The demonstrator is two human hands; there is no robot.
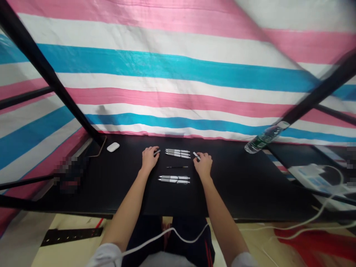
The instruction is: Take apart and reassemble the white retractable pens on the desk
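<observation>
Left hand and right hand curled

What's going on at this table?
A person's left hand holds a short grey cylindrical piece, and the right hand holds a slim white piece. The two pieces are apart. On the black table lies a thin dark stick, like a pen refill. Slim grey-and-white pens lie beyond it, and two similar pens lie nearer the person.
</observation>
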